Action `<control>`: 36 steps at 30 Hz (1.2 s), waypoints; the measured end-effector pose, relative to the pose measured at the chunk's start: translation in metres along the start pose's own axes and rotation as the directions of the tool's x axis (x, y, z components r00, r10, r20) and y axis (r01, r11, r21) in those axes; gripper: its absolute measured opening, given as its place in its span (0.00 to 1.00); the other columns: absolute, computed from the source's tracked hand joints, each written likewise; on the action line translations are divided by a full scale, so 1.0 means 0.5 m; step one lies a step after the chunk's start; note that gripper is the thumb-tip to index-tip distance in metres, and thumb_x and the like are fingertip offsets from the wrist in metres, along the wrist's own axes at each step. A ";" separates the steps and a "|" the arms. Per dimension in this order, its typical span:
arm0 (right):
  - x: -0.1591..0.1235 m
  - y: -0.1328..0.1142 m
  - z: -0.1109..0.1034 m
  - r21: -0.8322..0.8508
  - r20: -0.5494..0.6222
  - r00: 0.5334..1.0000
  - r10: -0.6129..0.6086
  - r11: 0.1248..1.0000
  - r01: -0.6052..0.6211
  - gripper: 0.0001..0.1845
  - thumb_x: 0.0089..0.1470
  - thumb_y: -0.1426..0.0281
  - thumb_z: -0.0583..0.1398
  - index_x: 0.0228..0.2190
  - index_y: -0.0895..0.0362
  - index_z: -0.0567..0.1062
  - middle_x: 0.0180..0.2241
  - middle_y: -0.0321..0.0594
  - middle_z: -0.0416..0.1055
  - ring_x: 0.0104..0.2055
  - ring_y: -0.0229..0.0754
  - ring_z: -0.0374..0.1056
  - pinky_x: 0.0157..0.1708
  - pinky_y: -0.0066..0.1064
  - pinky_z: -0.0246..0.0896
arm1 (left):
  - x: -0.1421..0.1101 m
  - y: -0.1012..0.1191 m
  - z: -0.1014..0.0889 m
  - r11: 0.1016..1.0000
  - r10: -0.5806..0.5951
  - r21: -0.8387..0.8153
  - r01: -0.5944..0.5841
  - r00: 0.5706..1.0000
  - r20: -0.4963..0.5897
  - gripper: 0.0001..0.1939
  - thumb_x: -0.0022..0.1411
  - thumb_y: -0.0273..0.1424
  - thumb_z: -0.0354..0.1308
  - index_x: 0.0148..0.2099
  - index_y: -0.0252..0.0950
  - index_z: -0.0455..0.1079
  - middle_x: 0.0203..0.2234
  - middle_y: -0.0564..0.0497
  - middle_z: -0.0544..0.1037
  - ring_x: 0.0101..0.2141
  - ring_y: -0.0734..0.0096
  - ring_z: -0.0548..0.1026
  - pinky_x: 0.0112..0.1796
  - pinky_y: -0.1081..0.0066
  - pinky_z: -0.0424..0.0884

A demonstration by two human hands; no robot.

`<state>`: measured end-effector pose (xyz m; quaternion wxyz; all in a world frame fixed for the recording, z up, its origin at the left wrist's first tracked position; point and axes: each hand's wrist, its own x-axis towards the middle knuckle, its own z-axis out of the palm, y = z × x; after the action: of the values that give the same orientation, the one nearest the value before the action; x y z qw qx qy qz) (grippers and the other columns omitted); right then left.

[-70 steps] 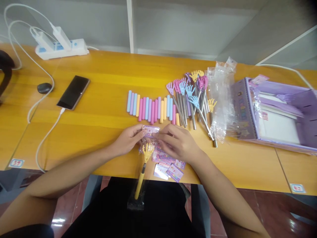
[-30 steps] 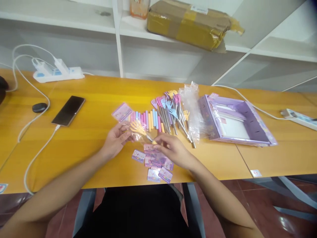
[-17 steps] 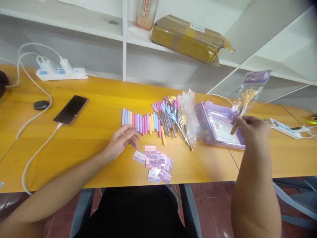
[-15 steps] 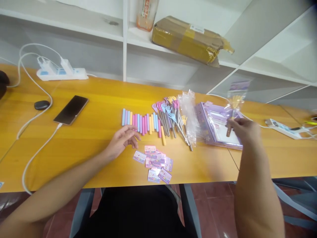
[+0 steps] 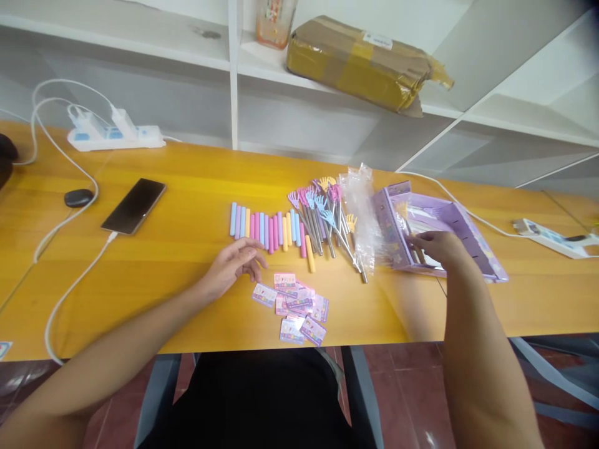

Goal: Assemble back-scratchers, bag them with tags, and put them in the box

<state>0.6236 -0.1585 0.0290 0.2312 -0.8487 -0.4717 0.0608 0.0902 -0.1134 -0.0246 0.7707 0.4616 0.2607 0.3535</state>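
Observation:
My right hand (image 5: 437, 244) reaches into the purple box (image 5: 486, 249), its fingers closed on the handle of a bagged yellow back scratcher (image 5: 403, 211). The scratcher lies along the box's left inner side. My left hand (image 5: 238, 260) rests on the table with its fingers loosely apart, holding nothing. Just beyond it is a row of coloured handle tubes (image 5: 266, 232). To the right of the row lies a pile of back scratchers (image 5: 322, 212) with hand-shaped heads and bare metal rods. Several small printed cards (image 5: 299, 302) are spread near the table's front edge.
Clear plastic bags (image 5: 360, 215) lie between the scratcher pile and the box. On the left are a phone (image 5: 134, 206) with a charging cable and a power strip (image 5: 116, 137). Another power strip (image 5: 555, 238) lies right. A taped carton (image 5: 360, 62) sits on the shelf.
The yellow back scratcher was bagged between both hands. My right hand then carried it right, above the box, and lowered it inside. My left hand let go and stayed by the tubes.

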 end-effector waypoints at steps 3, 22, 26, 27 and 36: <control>0.014 -0.001 -0.003 -0.118 0.156 0.966 0.207 0.975 -0.190 0.17 0.51 0.69 0.74 0.16 0.55 0.79 0.16 0.40 0.69 0.22 0.44 0.60 0.33 0.42 0.52 | 0.001 0.000 -0.001 1.000 0.003 0.005 -0.003 1.000 -0.007 0.18 0.72 0.45 0.66 0.52 0.35 0.73 0.36 0.46 0.85 0.26 0.69 0.82 0.28 0.71 0.75; -0.040 -0.198 0.067 0.045 -0.269 0.950 -0.158 0.983 0.177 0.10 0.64 0.63 0.62 0.31 0.53 0.72 0.32 0.43 0.73 0.33 0.44 0.62 0.39 0.38 0.52 | 0.051 0.036 -0.099 0.233 0.504 0.972 0.020 0.853 -0.138 0.09 0.67 0.25 0.58 0.47 0.38 0.76 0.46 0.43 0.72 0.50 0.51 0.72 0.54 0.53 0.71; -0.076 -0.242 0.145 0.061 -0.187 0.939 -0.290 0.950 0.306 0.07 0.63 0.66 0.58 0.33 0.53 0.74 0.34 0.44 0.77 0.36 0.46 0.68 0.38 0.36 0.56 | 0.051 0.033 -0.106 0.088 0.425 0.990 0.106 0.895 -0.134 0.11 0.73 0.32 0.57 0.53 0.39 0.76 0.49 0.42 0.72 0.52 0.50 0.73 0.57 0.51 0.71; -0.082 -0.241 0.161 0.054 -0.144 0.938 -0.316 0.944 0.326 0.07 0.62 0.66 0.59 0.34 0.53 0.75 0.34 0.43 0.78 0.36 0.46 0.69 0.38 0.35 0.56 | 0.049 0.035 -0.106 0.056 0.390 0.990 0.131 0.910 -0.142 0.10 0.75 0.33 0.56 0.52 0.39 0.76 0.48 0.42 0.73 0.51 0.50 0.73 0.57 0.51 0.71; -0.104 -0.205 0.204 -0.055 0.185 0.893 -0.411 0.903 0.427 0.20 0.64 0.52 0.62 0.27 0.52 0.74 0.32 0.41 0.78 0.32 0.45 0.69 0.32 0.34 0.53 | 0.036 0.055 -0.092 -0.029 0.264 0.923 0.383 0.894 -0.363 0.16 0.73 0.36 0.56 0.58 0.35 0.67 0.47 0.40 0.80 0.47 0.49 0.80 0.45 0.56 0.74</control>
<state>0.4832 -0.1213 -0.0210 0.1579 -0.7288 -0.6637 0.0591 0.0591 -0.0662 -0.0212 0.1347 0.7643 0.6199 0.1160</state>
